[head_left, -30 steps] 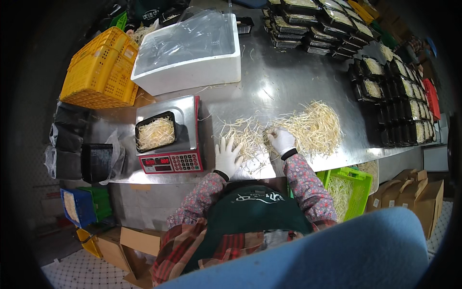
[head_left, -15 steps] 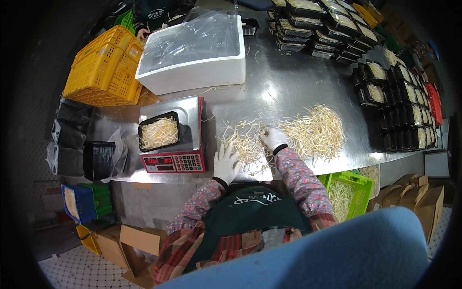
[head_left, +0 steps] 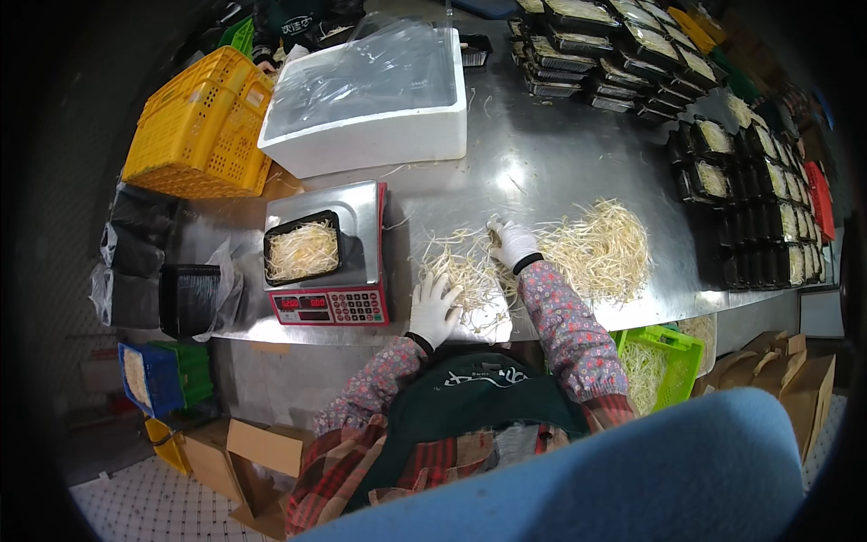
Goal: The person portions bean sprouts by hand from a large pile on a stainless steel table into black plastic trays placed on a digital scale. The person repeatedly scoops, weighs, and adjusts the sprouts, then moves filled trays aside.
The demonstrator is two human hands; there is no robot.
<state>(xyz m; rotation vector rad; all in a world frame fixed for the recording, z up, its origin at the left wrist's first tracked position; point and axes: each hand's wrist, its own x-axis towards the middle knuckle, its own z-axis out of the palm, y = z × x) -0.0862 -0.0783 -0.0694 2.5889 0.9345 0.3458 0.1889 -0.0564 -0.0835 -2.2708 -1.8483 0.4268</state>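
A small loose heap of bean sprouts (head_left: 465,271) lies on the steel table in front of me. My left hand (head_left: 433,309), in a white glove, rests at its near left side with the fingers spread. At the heap's far right side is my right hand (head_left: 515,242), also gloved, its fingers curled in on some sprouts. Just right of it a larger pile of bean sprouts (head_left: 605,253) is spread out. To the left a black tray (head_left: 303,247) filled with sprouts sits on the red and silver scale (head_left: 327,262).
A white foam box (head_left: 370,135) holding clear plastic and a yellow crate (head_left: 194,126) stand at the back left. Empty black trays (head_left: 190,298) are at the left edge. Stacks of filled packs (head_left: 768,199) stand right. A green crate (head_left: 664,361) with sprouts is below the table edge.
My right hand has moved slightly away from me along the small heap. My left hand stays near the same place, fingers still spread. The tray on the scale has not moved.
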